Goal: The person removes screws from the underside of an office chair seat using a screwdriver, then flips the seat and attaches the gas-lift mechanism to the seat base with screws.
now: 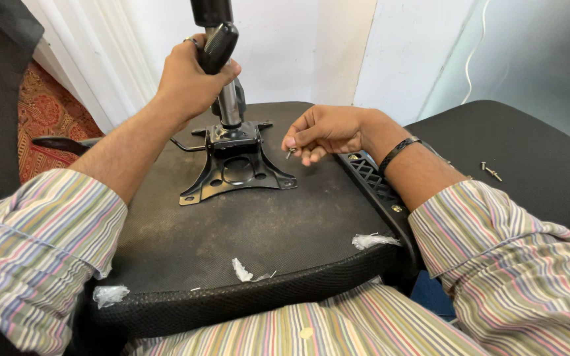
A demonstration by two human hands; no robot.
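My right hand hovers just above the upturned underside of the black mesh-edged office chair seat, fingers pinched together on a small silver metal screw. I can see only its lower end poking out below my fingertips; its long axis runs roughly upright, tip slightly down toward the seat. The nearest mounting hole sits just to the left and a little lower, in the right front foot of the black stamped-steel chair mechanism plate, so the screw has to travel leftward and down. My right hand is clearly the nearer one to that hole.

My left hand is wrapped tight around the black textured lever knob beside the chrome gas-lift column that rises from the plate, steadying it. A ring shows on one finger.

Further out, two more loose silver screws lie on a second black padded chair part at my right, well apart from my fingers. Scraps of torn clear plastic wrap cling to the near edge of the seat.

The screw head is hidden inside my pinch, the top of the column is cut off by the frame, and I cannot tell whether the plate's far corners already carry screws.
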